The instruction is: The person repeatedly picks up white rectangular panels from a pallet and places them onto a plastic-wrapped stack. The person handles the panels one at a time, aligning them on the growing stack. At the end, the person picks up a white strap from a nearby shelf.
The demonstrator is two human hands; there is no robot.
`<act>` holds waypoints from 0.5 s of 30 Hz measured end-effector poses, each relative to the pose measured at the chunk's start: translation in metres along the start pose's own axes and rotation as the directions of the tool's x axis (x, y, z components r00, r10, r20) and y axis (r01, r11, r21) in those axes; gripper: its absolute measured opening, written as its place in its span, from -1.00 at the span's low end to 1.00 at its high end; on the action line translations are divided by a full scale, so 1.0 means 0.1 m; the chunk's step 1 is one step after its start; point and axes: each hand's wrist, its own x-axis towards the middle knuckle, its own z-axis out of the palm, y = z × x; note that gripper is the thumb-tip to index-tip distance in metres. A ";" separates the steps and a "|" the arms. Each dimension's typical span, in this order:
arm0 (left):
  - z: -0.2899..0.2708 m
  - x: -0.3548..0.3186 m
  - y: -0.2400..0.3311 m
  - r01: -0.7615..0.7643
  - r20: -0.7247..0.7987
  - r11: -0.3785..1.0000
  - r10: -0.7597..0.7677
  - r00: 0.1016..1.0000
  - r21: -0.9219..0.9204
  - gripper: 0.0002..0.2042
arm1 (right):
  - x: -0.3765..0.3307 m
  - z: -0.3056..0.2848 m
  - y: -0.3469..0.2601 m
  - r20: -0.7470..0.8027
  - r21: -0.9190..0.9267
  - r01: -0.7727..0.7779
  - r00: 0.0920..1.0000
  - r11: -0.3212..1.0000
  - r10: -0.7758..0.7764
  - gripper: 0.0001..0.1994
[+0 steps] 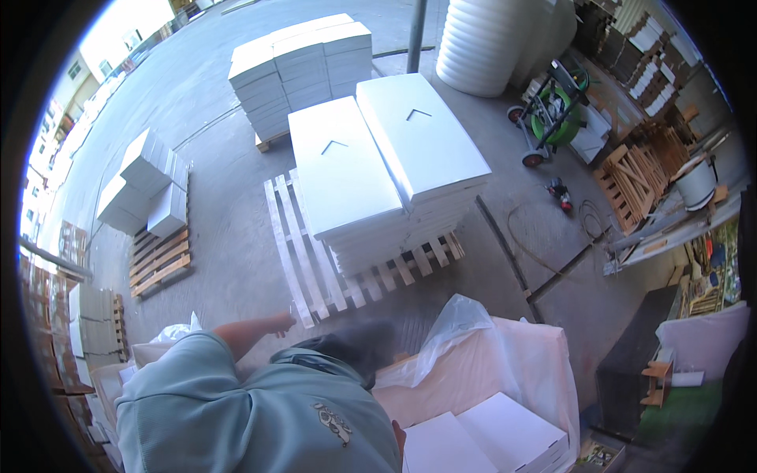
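My left hand (279,322) reaches out from a light teal sleeve. Its fingers are slightly apart with nothing in them, close to the corner of a whitewashed slatted pallet (306,272). On that pallet stand two stacks of white flat boards, the left stack (343,162) and the right stack (426,138), each with a dark angled mark on top. A sliver of my right hand (398,438) shows at my side, beside flat white boxes (465,437) in a large pink-lined bin (544,355). My body hides that hand's fingers.
Clear plastic film (457,327) drapes over the bin's rim. Farther off are stacked white boxes (303,67) and a smaller pallet of boxes (150,189) at left. A green wheeled reel (556,114), loose cable, wooden pallets (639,181) and a post (416,39) stand toward the right.
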 end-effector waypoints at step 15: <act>-0.86 0.04 -0.01 -0.058 -0.109 0.963 0.030 0.994 -0.264 -0.59 | 1.00 0.71 -2.05 -0.035 0.116 0.099 0.995 0.988 -0.096 -0.54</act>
